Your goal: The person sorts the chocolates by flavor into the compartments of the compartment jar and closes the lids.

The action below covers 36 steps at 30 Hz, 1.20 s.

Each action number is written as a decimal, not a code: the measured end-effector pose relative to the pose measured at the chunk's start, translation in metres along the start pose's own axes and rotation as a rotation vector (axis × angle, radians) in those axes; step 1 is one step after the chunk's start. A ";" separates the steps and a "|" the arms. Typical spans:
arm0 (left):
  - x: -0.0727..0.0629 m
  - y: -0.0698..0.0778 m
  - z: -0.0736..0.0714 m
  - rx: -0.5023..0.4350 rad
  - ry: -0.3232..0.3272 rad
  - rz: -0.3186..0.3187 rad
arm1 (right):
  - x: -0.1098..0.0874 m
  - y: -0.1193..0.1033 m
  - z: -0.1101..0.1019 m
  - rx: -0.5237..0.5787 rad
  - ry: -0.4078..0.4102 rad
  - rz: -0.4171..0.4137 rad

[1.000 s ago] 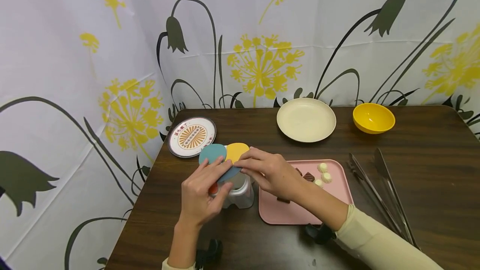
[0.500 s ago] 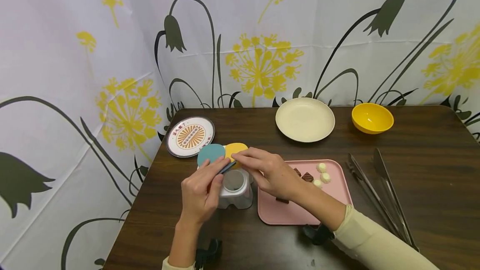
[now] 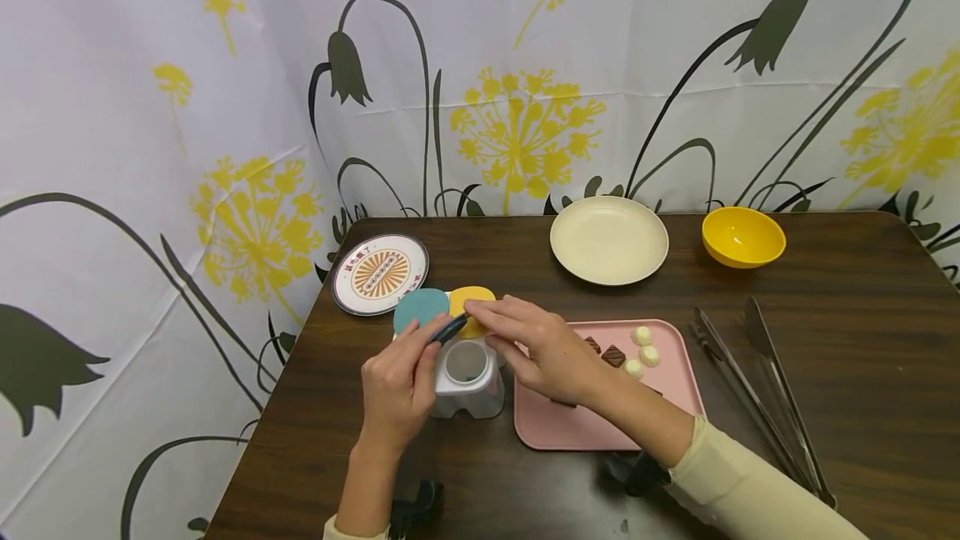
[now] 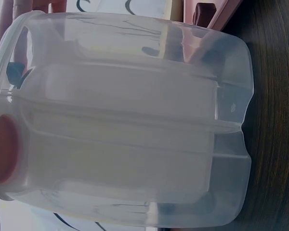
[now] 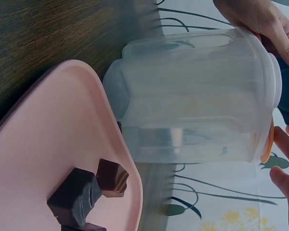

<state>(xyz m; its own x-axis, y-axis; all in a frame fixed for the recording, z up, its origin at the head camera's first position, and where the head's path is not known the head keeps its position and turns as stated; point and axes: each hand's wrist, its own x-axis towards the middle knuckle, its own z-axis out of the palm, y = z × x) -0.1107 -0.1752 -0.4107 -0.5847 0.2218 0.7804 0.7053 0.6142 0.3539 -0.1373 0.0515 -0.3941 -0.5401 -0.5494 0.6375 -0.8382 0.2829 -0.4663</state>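
Observation:
A translucent plastic container [image 3: 468, 402] with coloured lids stands before me; the teal lid [image 3: 422, 309] and yellow lid [image 3: 471, 298] lie flat on it. Its dark blue lid [image 3: 450, 329] is tilted up, baring a round opening [image 3: 467, 362]. My left hand [image 3: 397, 382] pinches that lid between thumb and fingers. From the other side my right hand [image 3: 543, 348] reaches over, fingers extended, fingertips at the lid's upper edge. In the left wrist view a red lid [image 4: 6, 149] shows through the container wall; the left hand covers it in the head view.
Right of the container, a pink tray [image 3: 540, 432] holds dark chocolates [image 3: 613, 356] and white pieces [image 3: 649, 356]. Metal tongs [image 3: 798, 415] lie farther right. Behind are a patterned plate [image 3: 380, 273], a cream plate [image 3: 609, 240] and a yellow bowl [image 3: 744, 238], near a patterned cloth backdrop.
The dark blue lid has swung up from a shallow tilt to a steep one, uncovering the round opening. The left hand has turned slightly with it; the right hand stays nearly in place.

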 end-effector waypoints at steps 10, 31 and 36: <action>0.000 -0.001 0.001 0.002 0.009 -0.001 | -0.008 -0.003 -0.010 0.009 -0.051 0.046; -0.001 0.000 0.002 0.002 0.018 -0.006 | -0.128 -0.007 -0.104 -0.272 0.280 0.445; -0.001 0.000 0.002 0.002 0.022 -0.001 | -0.172 -0.008 -0.118 -0.453 0.351 0.667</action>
<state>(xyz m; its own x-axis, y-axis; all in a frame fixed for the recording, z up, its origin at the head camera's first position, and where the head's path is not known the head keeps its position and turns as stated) -0.1115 -0.1739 -0.4129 -0.5766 0.2044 0.7910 0.7037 0.6161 0.3537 -0.0466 0.2367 -0.4276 -0.8578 0.0940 0.5054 -0.2487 0.7845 -0.5680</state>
